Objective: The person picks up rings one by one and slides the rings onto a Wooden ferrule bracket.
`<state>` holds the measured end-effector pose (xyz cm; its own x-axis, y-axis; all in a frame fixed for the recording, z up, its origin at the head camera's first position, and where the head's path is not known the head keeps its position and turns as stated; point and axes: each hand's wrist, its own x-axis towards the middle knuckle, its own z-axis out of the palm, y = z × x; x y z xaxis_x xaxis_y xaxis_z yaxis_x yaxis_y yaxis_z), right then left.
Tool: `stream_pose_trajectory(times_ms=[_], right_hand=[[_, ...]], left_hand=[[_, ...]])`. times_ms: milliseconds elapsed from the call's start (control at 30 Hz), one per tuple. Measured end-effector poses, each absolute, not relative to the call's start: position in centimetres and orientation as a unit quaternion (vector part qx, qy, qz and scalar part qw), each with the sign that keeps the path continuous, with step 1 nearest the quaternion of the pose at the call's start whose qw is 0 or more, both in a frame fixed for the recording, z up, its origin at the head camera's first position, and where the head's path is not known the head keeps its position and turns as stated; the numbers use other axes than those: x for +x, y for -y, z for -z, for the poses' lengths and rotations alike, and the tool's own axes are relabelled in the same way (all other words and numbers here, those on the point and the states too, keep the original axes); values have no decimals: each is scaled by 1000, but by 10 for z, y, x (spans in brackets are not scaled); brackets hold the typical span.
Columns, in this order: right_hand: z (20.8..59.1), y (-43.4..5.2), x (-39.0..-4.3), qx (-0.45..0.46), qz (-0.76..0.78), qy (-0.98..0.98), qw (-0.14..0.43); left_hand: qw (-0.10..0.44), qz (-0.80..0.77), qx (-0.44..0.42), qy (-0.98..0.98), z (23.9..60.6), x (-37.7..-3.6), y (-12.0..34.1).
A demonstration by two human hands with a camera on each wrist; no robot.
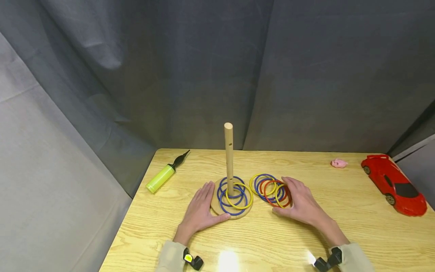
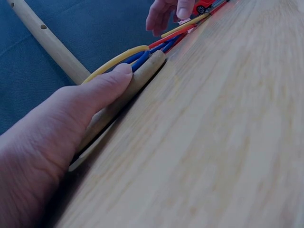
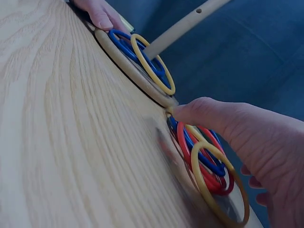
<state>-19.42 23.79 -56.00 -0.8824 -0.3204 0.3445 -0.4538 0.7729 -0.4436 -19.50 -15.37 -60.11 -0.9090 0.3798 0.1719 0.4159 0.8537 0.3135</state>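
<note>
Before me, lt. wood-grain tbl. (image 1: pixel 265 240) On it, L to R: lime-green pump (image 1: pixel 161 178) nr. back L corner; wooden peg stand (image 1: pixel 229 166), L of ctr.; pile of rings (image 1: pixel 276 187) (red, blue, yellow) just beside it; pink pig (image 1: pixel 338 163) nr. back edge; red toy car (image 1: pixel 395 187), far R.
</note>
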Motion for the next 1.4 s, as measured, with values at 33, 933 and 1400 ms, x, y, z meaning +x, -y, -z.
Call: stream_pose_trajectory(times_ms=[33,933,1400], right_hand=[[560,-240,-193,203,-265,935,120],[580,-270,-188,147,-251,951,107],[576,-273,-191,157,-255,944,142]], left_hand=[[53,175,-208,961,601,-195,154],[44,187,-204,960,597,-194,153],[47,190,-205,959,599,-194,153]])
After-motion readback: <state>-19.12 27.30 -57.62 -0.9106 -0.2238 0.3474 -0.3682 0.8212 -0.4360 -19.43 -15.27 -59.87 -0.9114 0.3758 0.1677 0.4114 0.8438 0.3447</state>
